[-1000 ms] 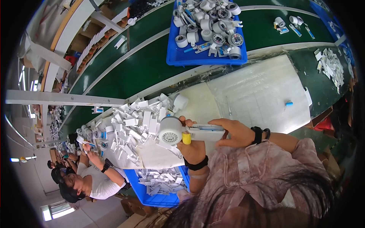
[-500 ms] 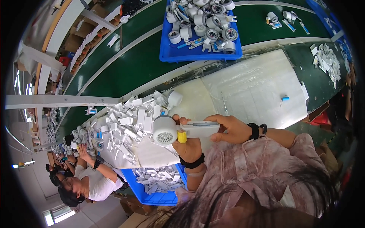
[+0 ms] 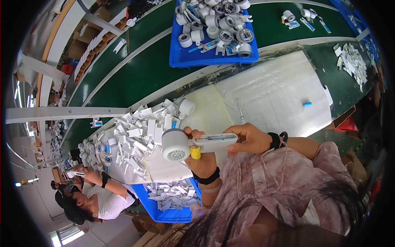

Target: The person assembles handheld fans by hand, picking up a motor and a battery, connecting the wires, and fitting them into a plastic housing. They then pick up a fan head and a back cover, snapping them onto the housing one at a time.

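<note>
Over the near edge of the work surface I hold a white handheld device (image 3: pixel 175 145) with a round vented head and a flat handle. My left hand (image 3: pixel 202 162) is closed round the part where head and handle meet, a yellow band (image 3: pixel 195 152) on one finger. With its fingertips, my right hand (image 3: pixel 251 139) pinches the far end of the handle (image 3: pixel 218 142). A long slot along the handle's upper side faces up, with something thin and metallic inside. A pile of white plastic handle parts (image 3: pixel 138 133) lies left of the device.
A blue tray (image 3: pixel 177 60) holds several round-headed units at the back. Below the pile sits another blue bin (image 3: pixel 154 210) of white parts. A small blue cylinder (image 3: pixel 307 104) and a thin tool (image 3: pixel 240 109) lie on the pale mat (image 3: pixel 275 94). A co-worker (image 3: pixel 109 201) works at the left.
My hands and the device keep nearly the same pose, while the whole view has shifted slightly. At the left, the co-worker's hands have moved and now hold a white part.
</note>
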A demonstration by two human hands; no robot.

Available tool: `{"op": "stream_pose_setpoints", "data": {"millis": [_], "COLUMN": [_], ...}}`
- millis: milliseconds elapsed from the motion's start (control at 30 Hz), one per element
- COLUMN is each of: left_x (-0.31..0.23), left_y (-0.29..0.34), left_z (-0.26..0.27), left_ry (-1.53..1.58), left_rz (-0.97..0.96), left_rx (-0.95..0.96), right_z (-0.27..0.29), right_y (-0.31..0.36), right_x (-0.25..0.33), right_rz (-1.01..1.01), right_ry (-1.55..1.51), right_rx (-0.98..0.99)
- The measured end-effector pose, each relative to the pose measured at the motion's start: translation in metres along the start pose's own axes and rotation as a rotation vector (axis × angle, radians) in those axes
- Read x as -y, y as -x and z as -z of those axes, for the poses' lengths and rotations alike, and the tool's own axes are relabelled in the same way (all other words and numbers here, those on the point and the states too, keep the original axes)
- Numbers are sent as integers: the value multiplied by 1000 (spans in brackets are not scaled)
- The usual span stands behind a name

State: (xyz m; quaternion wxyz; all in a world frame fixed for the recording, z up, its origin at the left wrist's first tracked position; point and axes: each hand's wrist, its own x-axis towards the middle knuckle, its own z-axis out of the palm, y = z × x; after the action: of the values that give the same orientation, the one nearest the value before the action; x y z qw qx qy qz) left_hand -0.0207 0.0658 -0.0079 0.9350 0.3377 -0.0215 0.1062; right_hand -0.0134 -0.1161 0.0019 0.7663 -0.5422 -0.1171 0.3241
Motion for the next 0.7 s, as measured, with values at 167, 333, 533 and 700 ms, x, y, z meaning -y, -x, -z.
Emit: {"op": "stream_pose_setpoints", "data": {"millis": [167,333,533,700], "left_x": [1,4,2,1], "left_y": [0,5,5,4], "left_z": [-3,0,0,6], "left_ry": [77,-8,-200,30], "left_rz": [22,75,26,82], "left_rx": [-9,-94,-25,-23], "right_z": [0,0,-1,0], "right_y": [1,2,1,2], "right_x": [1,2,-3,1], "right_rz": [58,60,79,40], "right_ry": [107,170,99,195], "right_rx": [-17,-38,-87,-46]}}
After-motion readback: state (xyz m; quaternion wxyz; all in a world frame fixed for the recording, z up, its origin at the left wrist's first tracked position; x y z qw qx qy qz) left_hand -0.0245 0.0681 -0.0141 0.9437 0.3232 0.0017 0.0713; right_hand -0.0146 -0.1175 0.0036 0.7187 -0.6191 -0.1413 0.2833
